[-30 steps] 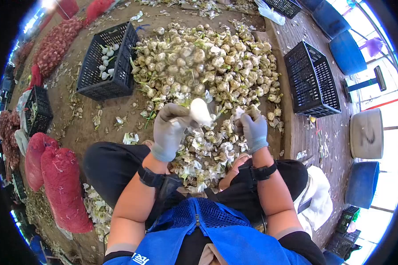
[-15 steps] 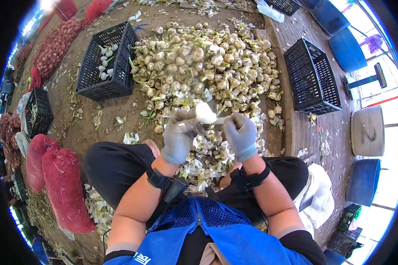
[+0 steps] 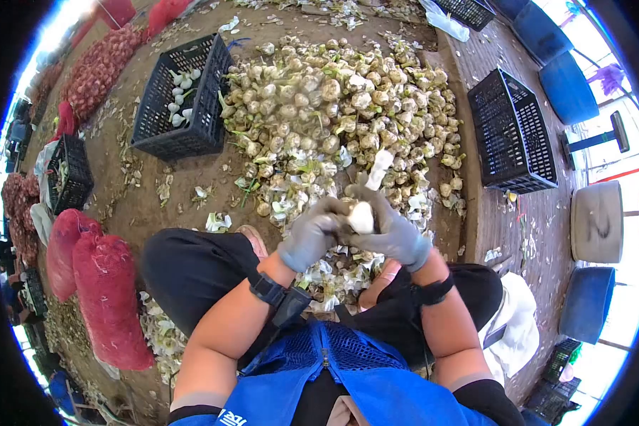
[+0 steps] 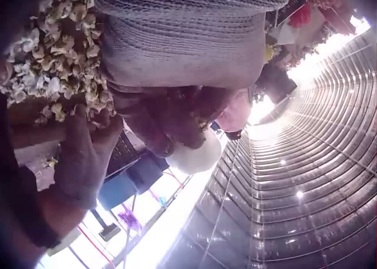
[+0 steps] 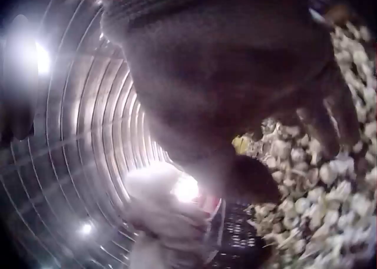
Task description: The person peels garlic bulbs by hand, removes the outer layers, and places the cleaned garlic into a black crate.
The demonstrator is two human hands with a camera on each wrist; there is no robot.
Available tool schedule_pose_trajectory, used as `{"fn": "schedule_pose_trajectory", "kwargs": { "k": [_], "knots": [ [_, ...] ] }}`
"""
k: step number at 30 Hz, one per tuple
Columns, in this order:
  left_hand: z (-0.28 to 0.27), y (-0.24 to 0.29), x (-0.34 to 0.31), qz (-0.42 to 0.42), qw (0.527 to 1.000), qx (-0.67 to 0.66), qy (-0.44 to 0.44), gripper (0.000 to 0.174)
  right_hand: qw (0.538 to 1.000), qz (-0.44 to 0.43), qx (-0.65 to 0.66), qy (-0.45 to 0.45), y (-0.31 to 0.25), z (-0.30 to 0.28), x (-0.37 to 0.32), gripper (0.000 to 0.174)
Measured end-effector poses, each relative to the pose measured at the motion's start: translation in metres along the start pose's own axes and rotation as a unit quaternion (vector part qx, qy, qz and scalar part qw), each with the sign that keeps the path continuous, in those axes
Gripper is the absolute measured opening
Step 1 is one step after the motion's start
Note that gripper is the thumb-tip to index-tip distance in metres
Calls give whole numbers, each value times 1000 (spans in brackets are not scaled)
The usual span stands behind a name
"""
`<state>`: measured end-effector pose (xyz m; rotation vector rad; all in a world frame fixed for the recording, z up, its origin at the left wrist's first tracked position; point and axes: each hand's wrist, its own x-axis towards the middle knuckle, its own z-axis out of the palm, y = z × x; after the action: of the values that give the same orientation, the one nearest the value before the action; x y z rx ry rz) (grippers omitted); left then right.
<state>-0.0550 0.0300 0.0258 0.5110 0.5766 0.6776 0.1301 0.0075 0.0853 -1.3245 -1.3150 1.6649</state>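
Observation:
A pale garlic bulb (image 3: pixel 361 218) is between two grey-gloved hands, above loose skins. The left hand (image 3: pixel 311 234) grips its left side with curled fingers. On the other side, the right hand (image 3: pixel 396 233) curves its thumb and fingers round the bulb. A white elongated piece (image 3: pixel 380 169) shows just beyond the right fingertips; whether they touch it I cannot tell. In the left wrist view, the left glove (image 4: pixel 182 51) fills the top, with a round white shape (image 4: pixel 197 154) below its fingers. The right glove (image 5: pixel 224 74) is dark and hides its fingertips' contact in the right wrist view.
A heap of garlic (image 3: pixel 362 99) lies ahead. A black crate (image 3: pixel 181 135) with several white bulbs stands left of it; another crate (image 3: pixel 511 135) is at the right. Red net sacks (image 3: pixel 110 305) lie at the left, blue barrels (image 3: pixel 568 85) at the far right.
The hands have come together round the bulb, which has moved right and lower. The right hand, earlier apart and then pulling at the bulb's stem side, now overlaps the bulb. The view has shifted slightly.

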Motion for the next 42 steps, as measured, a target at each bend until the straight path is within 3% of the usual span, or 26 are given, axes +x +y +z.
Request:
{"fn": "schedule_pose_trajectory", "kwargs": {
  "k": [1,2,3,5,6,7,9,11,13,14,16,17,19,20,25,27,29,31,32,33,35,36,37,39,40,42],
  "knots": [
    [0,-5,0,-41,997,72,2,26,999,23,21,34,8,7,2,69],
    [4,-4,-4,-123,991,55,-20,39,987,-5,-111,115,38,4,7,47],
    [2,-6,0,-161,969,181,-44,54,960,35,-205,186,74,-3,14,33],
    [-58,-50,19,-163,795,559,-168,49,964,66,18,256,51,-6,11,27],
    [-66,-53,20,-262,696,655,-133,54,937,105,194,271,57,-14,17,26],
    [-75,-54,24,-353,576,731,-94,59,930,120,218,272,57,-24,12,30],
    [-152,-64,39,-440,476,761,11,57,904,159,267,292,63,-32,12,33],
    [-174,-36,40,-358,543,713,260,58,894,166,285,302,69,-31,11,34],
    [-189,-13,46,-304,559,652,413,61,884,173,303,312,68,-28,12,36],
    [-208,-10,47,-309,557,652,411,61,894,158,287,307,63,-26,12,38],
    [-252,-23,50,-265,673,654,221,73,911,128,271,284,66,-27,11,43],
    [-254,-33,52,-270,672,654,218,73,909,132,274,286,66,-27,11,43],
    [-242,-59,56,-309,563,762,83,73,933,126,227,248,62,-25,13,47],
    [-203,-51,50,-314,550,760,147,67,935,112,226,251,67,-25,14,49],
    [-189,-52,65,-304,540,741,257,49,940,110,181,269,78,-18,19,43],
    [-192,-42,63,-264,623,667,312,38,954,83,146,250,87,-19,21,40],
    [-214,-36,78,-239,609,675,342,31,948,85,167,256,84,-15,19,38],
    [-263,-31,103,-138,520,839,79,26,974,46,-115,191,71,-15,20,43],
    [-201,0,95,-203,727,639,147,22,985,104,-55,130,75,-15,26,55],
    [-122,37,83,-250,867,381,200,19,984,101,-55,136,68,-9,27,55],
    [-85,50,73,-143,911,366,122,19,978,197,-22,64,50,6,30,72],
    [-49,63,61,-146,924,340,99,17,989,95,-55,99,76,7,38,86],
    [-42,65,57,-103,937,331,27,15,989,91,-57,101,83,7,43,86],
    [-22,67,49,-26,914,405,24,13,993,22,75,86,71,12,49,82],
    [-17,70,39,-25,914,405,25,13,987,52,144,44,53,8,39,77],
    [-12,76,20,1,972,217,89,14,989,1,108,101,51,3,36,71]
  ]
}}
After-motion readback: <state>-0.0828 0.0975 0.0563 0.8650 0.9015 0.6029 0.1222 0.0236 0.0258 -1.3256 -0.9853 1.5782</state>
